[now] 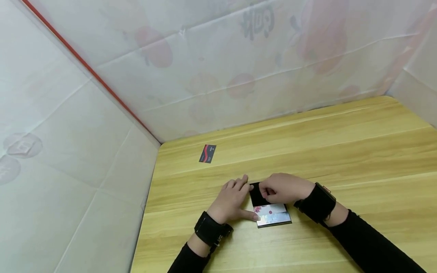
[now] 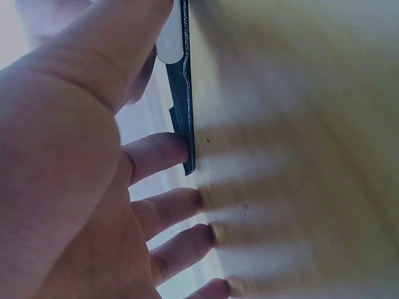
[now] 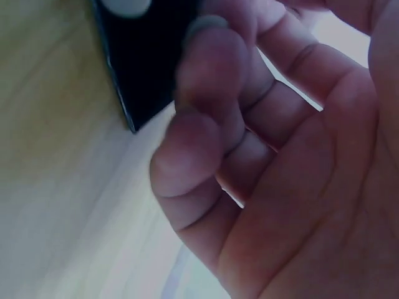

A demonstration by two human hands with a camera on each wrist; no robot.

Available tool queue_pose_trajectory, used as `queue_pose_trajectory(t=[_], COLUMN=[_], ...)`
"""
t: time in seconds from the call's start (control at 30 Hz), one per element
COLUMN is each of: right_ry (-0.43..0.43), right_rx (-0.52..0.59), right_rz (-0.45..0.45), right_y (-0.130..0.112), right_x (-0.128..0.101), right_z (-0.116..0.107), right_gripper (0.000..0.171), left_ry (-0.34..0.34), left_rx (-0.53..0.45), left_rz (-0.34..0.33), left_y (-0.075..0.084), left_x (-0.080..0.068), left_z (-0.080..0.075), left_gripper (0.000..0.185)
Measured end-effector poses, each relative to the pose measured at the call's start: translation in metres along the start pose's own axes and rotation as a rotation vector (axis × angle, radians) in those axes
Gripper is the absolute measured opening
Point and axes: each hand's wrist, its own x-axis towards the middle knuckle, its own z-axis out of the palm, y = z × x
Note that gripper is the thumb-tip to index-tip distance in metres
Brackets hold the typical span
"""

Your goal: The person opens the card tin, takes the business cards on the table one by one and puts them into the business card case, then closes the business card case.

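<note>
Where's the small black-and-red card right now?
In the head view the black-and-red card lies alone on the wooden table, near its far-left corner by the wall, well beyond the left hand and untouched.

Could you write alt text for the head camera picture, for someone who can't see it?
Two hands work on a small flat black case with a pale, shiny printed panel, lying on a light wooden table. The left hand rests flat beside it, thumb against its edge, while the right hand curls over its black far end. A black and red card lies apart near the far left corner.
</note>
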Motion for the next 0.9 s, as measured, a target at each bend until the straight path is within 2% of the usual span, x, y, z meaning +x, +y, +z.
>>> queue_pose_trajectory(t=[0.3,0.5,0.6,0.77,0.9], right_ry=[0.071,0.075,0.056,-0.019,-0.097], right_rx=[-0.041,-0.115,-0.186,-0.314,-0.353], right_rz=[-0.012,0.01,0.008,-0.005,0.011], right_y=[0.003,-0.012,-0.024,-0.036,-0.037], right_x=[0.018,0.051,0.073,0.109,0.138], right_z=[-0.014,-0.026,-0.033,-0.036,-0.034], right_gripper=[0.008,0.009,0.011,0.026,0.038], left_ry=[-0.002,0.023,0.04,0.049,0.079], left_rx=[0.022,0.027,0.03,0.024,0.036], left_rz=[-0.011,0.011,0.022,0.026,0.039], left_y=[-0.002,-0.003,-0.004,-0.006,-0.009], left_x=[0.005,0.006,0.006,0.008,0.01], left_z=[0.002,0.004,0.003,0.002,0.002], left_gripper=[0.097,0.101,0.099,0.101,0.102])
